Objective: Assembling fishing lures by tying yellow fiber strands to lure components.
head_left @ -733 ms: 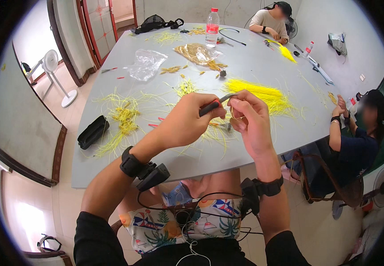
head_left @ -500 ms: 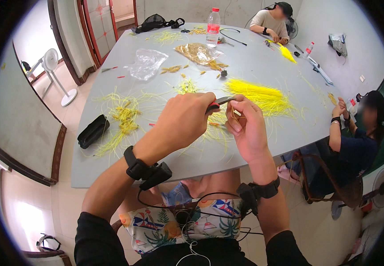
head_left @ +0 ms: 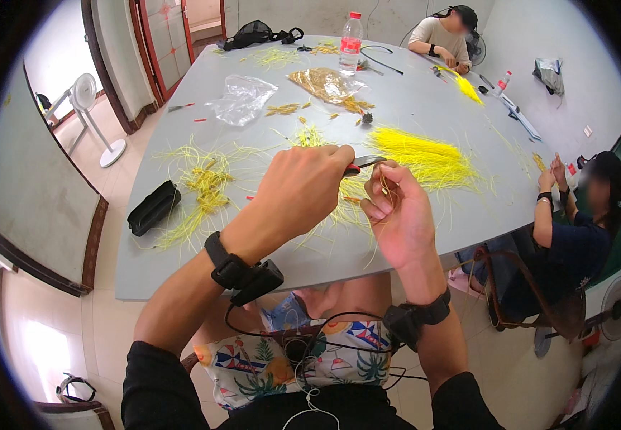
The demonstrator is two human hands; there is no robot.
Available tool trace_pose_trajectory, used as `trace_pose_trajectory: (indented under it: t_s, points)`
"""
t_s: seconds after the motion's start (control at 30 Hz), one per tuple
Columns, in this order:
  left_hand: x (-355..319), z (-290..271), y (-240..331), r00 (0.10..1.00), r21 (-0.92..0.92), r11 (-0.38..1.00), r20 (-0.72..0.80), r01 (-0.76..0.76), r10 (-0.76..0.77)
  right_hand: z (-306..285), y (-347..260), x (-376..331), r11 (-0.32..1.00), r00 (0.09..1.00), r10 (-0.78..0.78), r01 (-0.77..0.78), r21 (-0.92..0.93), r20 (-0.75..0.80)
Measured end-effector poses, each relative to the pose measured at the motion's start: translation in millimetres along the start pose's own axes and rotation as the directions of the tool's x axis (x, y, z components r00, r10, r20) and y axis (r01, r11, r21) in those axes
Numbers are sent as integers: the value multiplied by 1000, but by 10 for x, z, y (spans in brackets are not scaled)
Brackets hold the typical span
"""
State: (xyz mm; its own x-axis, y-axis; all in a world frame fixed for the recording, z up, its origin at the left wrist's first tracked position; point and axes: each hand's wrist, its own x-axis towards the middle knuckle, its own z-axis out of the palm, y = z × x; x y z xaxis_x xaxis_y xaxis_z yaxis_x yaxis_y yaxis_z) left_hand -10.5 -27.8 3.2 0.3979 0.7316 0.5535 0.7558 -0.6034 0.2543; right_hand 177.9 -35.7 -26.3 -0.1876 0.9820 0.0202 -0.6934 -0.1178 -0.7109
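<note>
My left hand [head_left: 309,180] is closed round a red-and-black-handled metal tool [head_left: 368,162], perhaps small scissors. Its narrow grey end points right and meets the fingertips of my right hand [head_left: 405,208]. That hand is closed in a pinch, with thin yellowish strands [head_left: 388,188] looping out between thumb and fingers. Just beyond it lies a thick bundle of bright yellow strands [head_left: 421,158]. Left of my left wrist, loose yellow-green strands with tan pieces [head_left: 206,188] spread over the table. More strands [head_left: 350,209] lie beneath my hands, partly covered by them.
On the grey table [head_left: 246,161] are a black case [head_left: 154,208], a clear plastic bag [head_left: 242,100], a bag of tan pieces [head_left: 322,84] and a water bottle [head_left: 350,44]. Two other people sit along the right side, one far [head_left: 436,39], one nearer [head_left: 572,229].
Both hands stay together, shifted very slightly to the right in the picture. My right fingers have curled a little more. The nearer person's hands have risen and moved apart a little.
</note>
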Motion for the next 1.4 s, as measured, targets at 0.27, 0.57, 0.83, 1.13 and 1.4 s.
trace_pose_trajectory:
  t_s: [0.27, 0.57, 0.83, 1.13, 1.4]
  points:
    - [3, 22, -37, 1000, 1, 1000, -19, 2, -2, 32, 9, -8, 1000, 1000, -10, 10, 3, 5]
    - [136, -136, -284, 963, 16, 973, -149, 231, -226, 130, -18, -133, 996, 991, -76, 80, -35, 109]
    - [176, -336, -259, 949, -612, 734, 101, 296, -299, 187, -32, -146, 985, 983, -100, 120, -126, 157]
    - [148, -248, -277, 986, -682, 712, 99, 166, -136, 187, 6, -76, 975, 983, -18, 58, -213, 182]
    - [131, -237, -316, 987, -661, 734, 137, 155, -85, 159, 46, -35, 925, 981, -91, 146, -350, 169]
